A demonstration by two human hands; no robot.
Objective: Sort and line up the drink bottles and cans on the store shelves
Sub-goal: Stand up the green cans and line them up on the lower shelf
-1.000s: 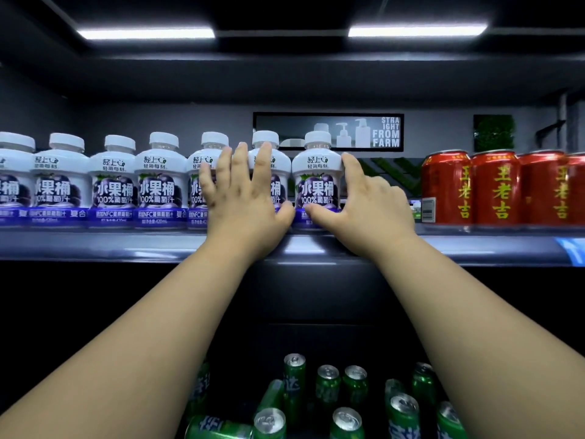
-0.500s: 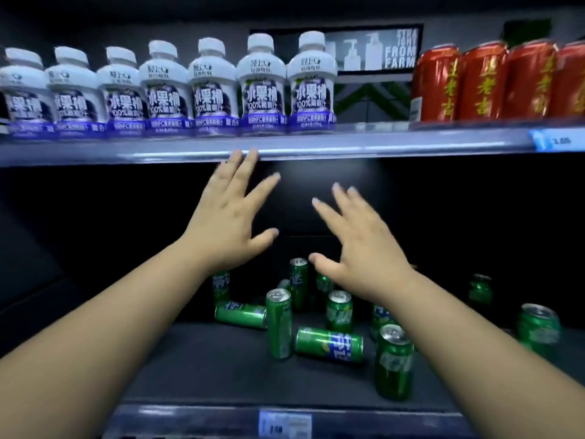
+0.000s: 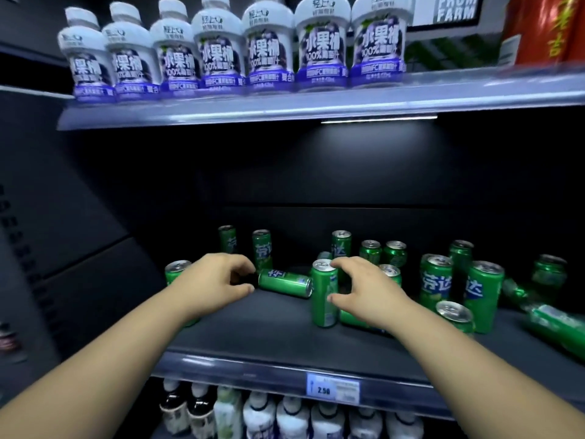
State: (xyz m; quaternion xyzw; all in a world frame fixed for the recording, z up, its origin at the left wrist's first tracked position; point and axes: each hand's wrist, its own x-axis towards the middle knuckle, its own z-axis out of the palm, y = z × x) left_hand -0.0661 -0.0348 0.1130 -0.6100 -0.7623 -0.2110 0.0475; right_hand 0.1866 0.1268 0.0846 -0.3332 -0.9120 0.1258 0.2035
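Several green cans lie scattered on the dark middle shelf point(image 3: 253, 331), some upright, some on their sides. My left hand point(image 3: 218, 277) curls its fingers and thumb round the left end of a green can lying on its side point(image 3: 285, 282). My right hand point(image 3: 364, 289) pinches an upright green can point(image 3: 323, 293), index finger on its top rim and thumb on its side. Another upright can point(image 3: 177, 269) stands partly hidden behind my left wrist. More upright cans point(image 3: 482, 289) stand to the right, and one tipped can point(image 3: 557, 324) lies at the far right.
The top shelf carries a straight row of white juice bottles point(image 3: 269, 49) with red cans point(image 3: 544, 30) at its right. Below, white and dark bottles point(image 3: 294, 416) fill the lowest shelf. A price tag point(image 3: 332, 389) is clipped to the middle shelf's front rail.
My view dropped from the top shelf to the middle one. Both hands left the white bottles, came down with fingers spread, and now hold green cans.
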